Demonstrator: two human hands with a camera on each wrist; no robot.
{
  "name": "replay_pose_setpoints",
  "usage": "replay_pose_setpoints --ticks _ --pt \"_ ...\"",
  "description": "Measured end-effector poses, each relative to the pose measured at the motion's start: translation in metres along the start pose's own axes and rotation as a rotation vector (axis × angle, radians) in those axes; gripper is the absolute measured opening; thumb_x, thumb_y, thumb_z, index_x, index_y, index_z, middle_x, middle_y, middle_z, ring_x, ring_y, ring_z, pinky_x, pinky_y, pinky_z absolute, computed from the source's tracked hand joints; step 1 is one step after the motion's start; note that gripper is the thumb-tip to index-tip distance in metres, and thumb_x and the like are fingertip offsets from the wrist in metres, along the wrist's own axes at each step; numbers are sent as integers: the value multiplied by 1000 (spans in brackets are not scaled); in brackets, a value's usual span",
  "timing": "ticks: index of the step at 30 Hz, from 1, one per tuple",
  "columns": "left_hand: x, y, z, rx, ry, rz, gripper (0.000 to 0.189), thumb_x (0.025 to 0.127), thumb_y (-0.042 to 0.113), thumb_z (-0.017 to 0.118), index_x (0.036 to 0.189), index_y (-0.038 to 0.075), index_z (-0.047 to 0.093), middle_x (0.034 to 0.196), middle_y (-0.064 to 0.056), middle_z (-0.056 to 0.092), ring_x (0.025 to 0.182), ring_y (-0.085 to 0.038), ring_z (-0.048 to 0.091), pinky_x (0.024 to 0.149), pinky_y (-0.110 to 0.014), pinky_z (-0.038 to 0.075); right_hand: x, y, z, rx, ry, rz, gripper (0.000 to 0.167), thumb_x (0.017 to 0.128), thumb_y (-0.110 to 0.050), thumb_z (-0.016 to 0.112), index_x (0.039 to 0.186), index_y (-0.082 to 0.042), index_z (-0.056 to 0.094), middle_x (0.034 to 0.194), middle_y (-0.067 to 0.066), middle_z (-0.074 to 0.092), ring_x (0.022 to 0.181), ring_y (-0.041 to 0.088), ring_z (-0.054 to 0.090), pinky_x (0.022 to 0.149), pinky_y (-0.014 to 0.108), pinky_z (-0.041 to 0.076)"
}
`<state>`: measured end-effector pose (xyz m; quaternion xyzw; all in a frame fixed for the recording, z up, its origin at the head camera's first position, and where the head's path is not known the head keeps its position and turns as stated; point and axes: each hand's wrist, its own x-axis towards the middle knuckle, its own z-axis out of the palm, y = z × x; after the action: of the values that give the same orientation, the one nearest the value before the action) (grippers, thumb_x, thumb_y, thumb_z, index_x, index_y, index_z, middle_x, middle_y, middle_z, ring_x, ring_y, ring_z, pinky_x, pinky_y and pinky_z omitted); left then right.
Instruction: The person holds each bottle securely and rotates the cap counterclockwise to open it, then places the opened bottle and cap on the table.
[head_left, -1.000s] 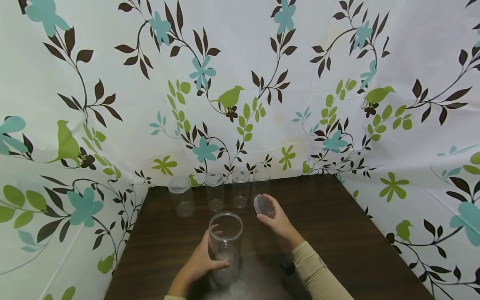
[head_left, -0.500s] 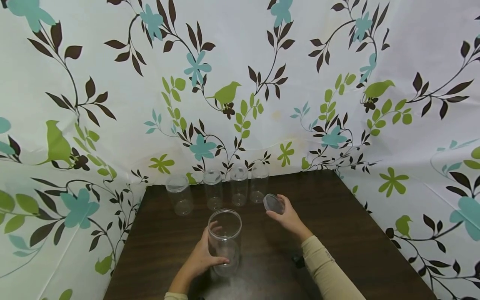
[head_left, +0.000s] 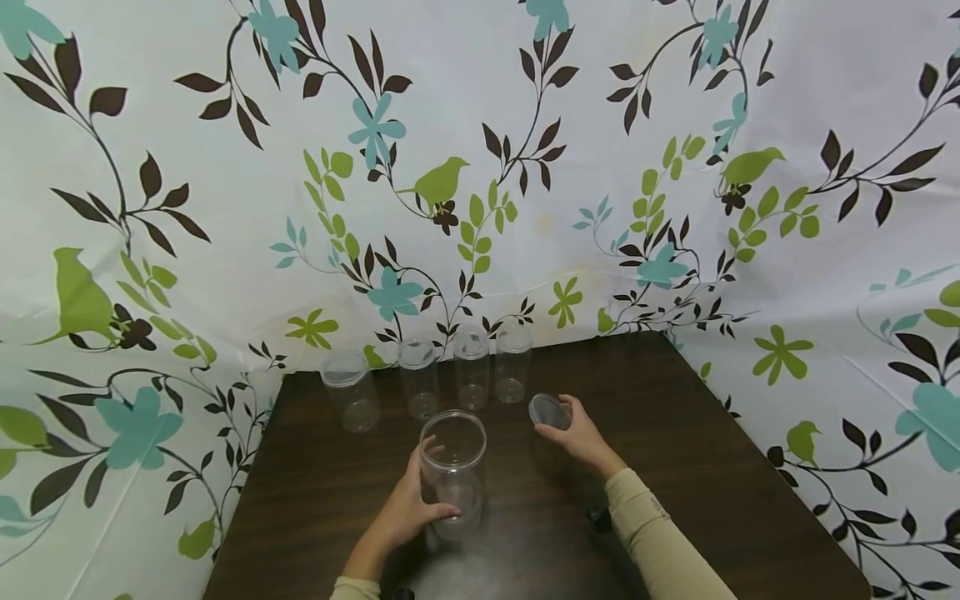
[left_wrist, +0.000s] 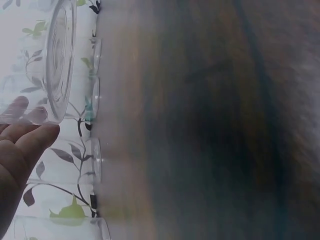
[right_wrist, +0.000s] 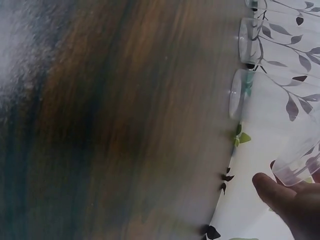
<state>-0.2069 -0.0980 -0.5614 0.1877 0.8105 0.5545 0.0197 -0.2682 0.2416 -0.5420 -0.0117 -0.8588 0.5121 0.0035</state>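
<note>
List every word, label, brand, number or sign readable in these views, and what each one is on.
No readable text in any view.
Right sleeve: a small dark mark, too small to tell whether it is lettering.
Clear jar and lid in the hands: no lettering visible.
Four jars behind: none visible.
Backdrop: birds, flowers and leaves, no words.
</note>
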Motion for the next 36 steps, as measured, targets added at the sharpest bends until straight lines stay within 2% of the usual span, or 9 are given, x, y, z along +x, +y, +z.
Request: replay_pose_setpoints --ticks 4,7,12,21,29,33,36 --pt "11 2 5 -7 -12 34 117 65 10 96 156 8 22 150 -20 48 139 -41 43 109 -62 32 0 6 -1 -77 4 -13 92 82 -36 85 149 2 35 146 28 47 128 44 43 103 58 38" --pt "21 4 7 -4 -8 38 115 65 10 96 156 10 25 149 -20 49 139 -40 43 109 -63 31 -1 7 0 -117 5 -10 90 80 -36 86 147 2 40 143 24 50 125 42 39 101 59 39" --pt "38 7 11 8 13 51 115 64 12 97 155 14 26 149 -18 51 142 -38 40 111 -62 29 -4 13 -2 -194 -7 3 88 79 -39 87 145 0 43 137 24 52 124 44 41 96 61 42" --pt "63 7 28 24 9 77 115 64 16 97 154 6 26 148 -21 50 139 -41 43 110 -61 32 -12 26 -10 -262 -65 6 88 78 -35 88 146 0 44 130 23 58 118 43 44 91 59 43" --pt "88 10 47 12 10 66 112 67 11 95 154 8 25 148 -21 50 139 -39 43 110 -61 33 -23 30 -17 -284 -170 0 89 80 -28 87 149 2 40 142 24 50 125 46 41 98 65 36" --pt "98 9 54 30 16 91 112 67 14 96 154 6 26 147 -24 50 137 -41 44 109 -62 34 -25 32 -19 -288 -194 -2 91 79 -26 87 150 2 38 146 23 46 127 45 41 100 66 36" --pt "105 9 60 49 26 84 112 66 17 96 153 5 26 146 -26 50 136 -42 45 109 -61 35 -26 34 -20 -289 -200 -3 93 78 -25 88 150 3 37 147 24 45 129 45 41 101 65 37"
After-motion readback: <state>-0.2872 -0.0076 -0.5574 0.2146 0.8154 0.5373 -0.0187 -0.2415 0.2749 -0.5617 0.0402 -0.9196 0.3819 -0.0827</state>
